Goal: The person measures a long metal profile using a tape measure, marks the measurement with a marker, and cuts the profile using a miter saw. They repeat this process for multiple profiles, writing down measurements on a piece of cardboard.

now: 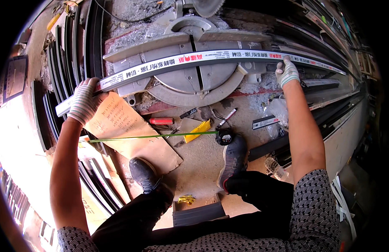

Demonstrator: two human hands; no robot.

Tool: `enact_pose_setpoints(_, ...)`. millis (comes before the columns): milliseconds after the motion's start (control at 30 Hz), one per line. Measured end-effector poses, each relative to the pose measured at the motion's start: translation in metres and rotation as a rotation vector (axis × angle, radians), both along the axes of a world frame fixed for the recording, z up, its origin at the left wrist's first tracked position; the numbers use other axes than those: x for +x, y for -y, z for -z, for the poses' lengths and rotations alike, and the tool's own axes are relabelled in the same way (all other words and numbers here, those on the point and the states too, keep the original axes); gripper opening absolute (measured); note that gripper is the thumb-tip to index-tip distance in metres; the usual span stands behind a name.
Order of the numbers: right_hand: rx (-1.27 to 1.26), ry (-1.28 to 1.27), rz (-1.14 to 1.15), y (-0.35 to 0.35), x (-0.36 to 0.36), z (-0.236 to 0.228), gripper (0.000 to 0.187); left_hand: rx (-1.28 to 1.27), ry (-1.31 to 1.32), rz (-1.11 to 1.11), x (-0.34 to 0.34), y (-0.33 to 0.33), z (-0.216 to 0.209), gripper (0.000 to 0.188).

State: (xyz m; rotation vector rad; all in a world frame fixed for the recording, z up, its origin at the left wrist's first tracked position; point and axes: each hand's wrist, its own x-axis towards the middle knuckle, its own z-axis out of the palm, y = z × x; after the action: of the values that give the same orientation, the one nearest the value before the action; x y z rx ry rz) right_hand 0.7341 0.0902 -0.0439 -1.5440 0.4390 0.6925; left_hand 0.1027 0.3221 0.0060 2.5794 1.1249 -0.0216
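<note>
The long metal profile (pixel 207 59) spans the upper half of the frame, across the saw bed (pixel 175 82). The left hand (pixel 84 102), centre left, closes around it near one end; the right hand (pixel 287 72), upper right, grips with curled fingers. Both ends project past the hands.

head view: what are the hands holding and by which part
A long grey-and-white profile: the left hand grips it near its left end, the right hand some way in from its right end.

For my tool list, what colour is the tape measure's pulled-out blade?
The blade is green, shown best in the head view.
</note>
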Motion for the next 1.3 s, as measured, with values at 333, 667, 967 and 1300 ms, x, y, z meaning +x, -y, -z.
enact_pose_setpoints(333, -0.041, 0.059, -0.007, -0.016, 0.037, 0.006, 0.013, -0.033, -0.049, -0.008, 0.031, -0.012, -0.001, 0.045)
enact_pose_setpoints(667, 0.009, 0.045, 0.020, -0.018, 0.048, 0.019, 0.014, -0.031, -0.019, -0.001, 0.033, -0.022, 0.008, 0.053)
enact_pose_setpoints(967, 0.033, 0.047, 0.036, -0.018, 0.050, 0.020, 0.012, -0.037, -0.070, 0.027, 0.037, -0.027, 0.006, 0.057)
enact_pose_setpoints(1300, 0.048, 0.053, 0.044, -0.017, 0.050, 0.023, 0.014, -0.138, -0.003, 0.010, 0.049, -0.028, 0.001, 0.057)
